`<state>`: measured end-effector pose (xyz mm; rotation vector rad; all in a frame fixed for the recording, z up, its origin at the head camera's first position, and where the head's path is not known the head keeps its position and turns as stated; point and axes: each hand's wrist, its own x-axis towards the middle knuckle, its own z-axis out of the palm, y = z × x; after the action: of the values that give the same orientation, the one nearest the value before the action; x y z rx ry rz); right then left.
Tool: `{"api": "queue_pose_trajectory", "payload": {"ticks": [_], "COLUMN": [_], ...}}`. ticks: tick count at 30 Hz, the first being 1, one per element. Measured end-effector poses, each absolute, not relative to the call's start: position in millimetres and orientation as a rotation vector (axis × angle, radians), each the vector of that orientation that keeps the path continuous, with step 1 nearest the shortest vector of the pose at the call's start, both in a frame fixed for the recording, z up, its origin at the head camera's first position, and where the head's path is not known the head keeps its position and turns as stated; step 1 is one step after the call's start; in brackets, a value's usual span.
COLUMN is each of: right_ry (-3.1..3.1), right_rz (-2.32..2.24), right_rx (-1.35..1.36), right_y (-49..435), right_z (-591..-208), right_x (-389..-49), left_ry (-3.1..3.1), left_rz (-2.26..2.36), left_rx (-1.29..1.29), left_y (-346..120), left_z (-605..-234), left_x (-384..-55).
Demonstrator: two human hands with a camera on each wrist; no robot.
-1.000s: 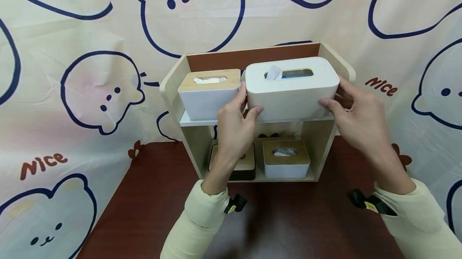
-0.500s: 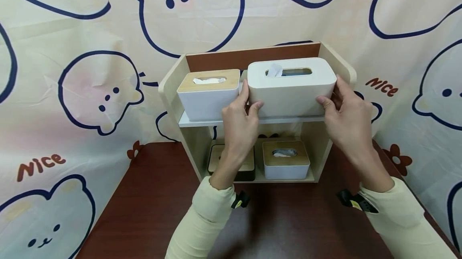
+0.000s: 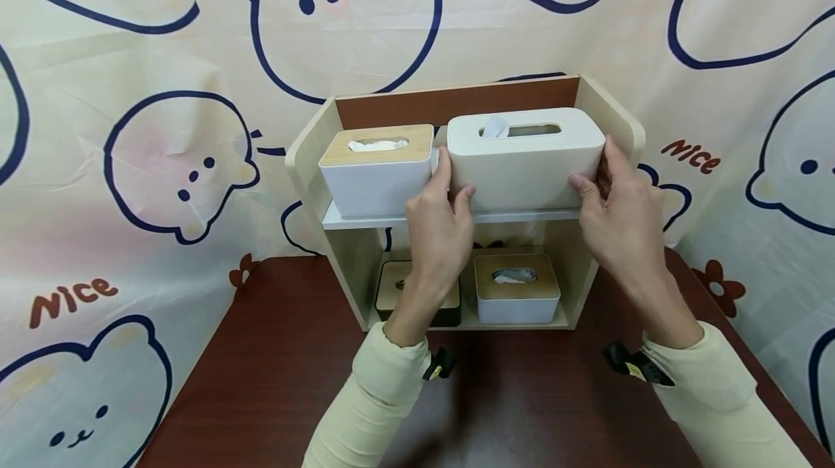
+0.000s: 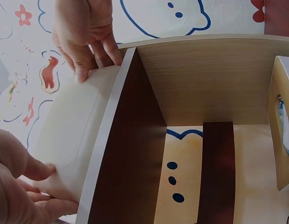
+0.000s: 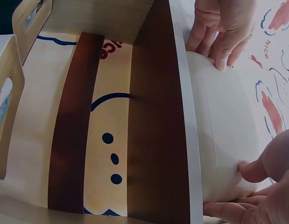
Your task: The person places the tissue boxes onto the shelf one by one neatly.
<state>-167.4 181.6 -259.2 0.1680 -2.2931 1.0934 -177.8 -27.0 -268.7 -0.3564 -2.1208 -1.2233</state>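
A long white tissue box (image 3: 522, 171) with a slot in its top and a tissue poking out stands on the right part of the upper shelf (image 3: 355, 224). My left hand (image 3: 437, 243) grips its left end, thumb on the front face and fingers at the side. At the opposite end my right hand (image 3: 620, 222) holds it the same way. Close to the left hand stands a white tissue box with a wooden lid (image 3: 377, 171). The left wrist view shows the plain front of the long box (image 4: 72, 135) against the shelf edge. Its back is hidden.
Below, a black-based box with a wooden lid (image 3: 391, 287), partly behind the left forearm, and another white wooden-lidded tissue box (image 3: 518, 294) sit on the lower shelf. The small rack's side walls (image 3: 609, 117) flank the upper shelf. A dark brown table (image 3: 293, 381) lies underneath.
The long tissue box has come down slightly and its right end has shifted left, now standing straighter on the shelf. The right hand moved left with it; the left hand moved slightly right.
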Motion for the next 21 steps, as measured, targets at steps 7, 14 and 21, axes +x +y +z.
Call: {"api": "queue_pose_trajectory", "payload": {"ticks": [7, 14, 21], "right_ry": [-2.344, -2.402, -2.397], "right_rz": [1.19, 1.243, 1.167], "right_rx": [0.178, 0.167, 0.229], "right_y": [184.2, 188.2, 190.8], "right_z": [-260.0, -261.9, -268.0], "right_x": [-165.6, -154.5, -138.0], "left_ry": [-2.145, -2.196, -2.203], "left_rz": [-1.227, -1.263, -1.264], "left_rx": [-0.376, -0.42, -0.495], "left_y": [-25.3, -24.8, -29.7], "left_z": [-270.9, -272.1, -279.0], "left_x": [-176.0, -166.3, -149.1]}}
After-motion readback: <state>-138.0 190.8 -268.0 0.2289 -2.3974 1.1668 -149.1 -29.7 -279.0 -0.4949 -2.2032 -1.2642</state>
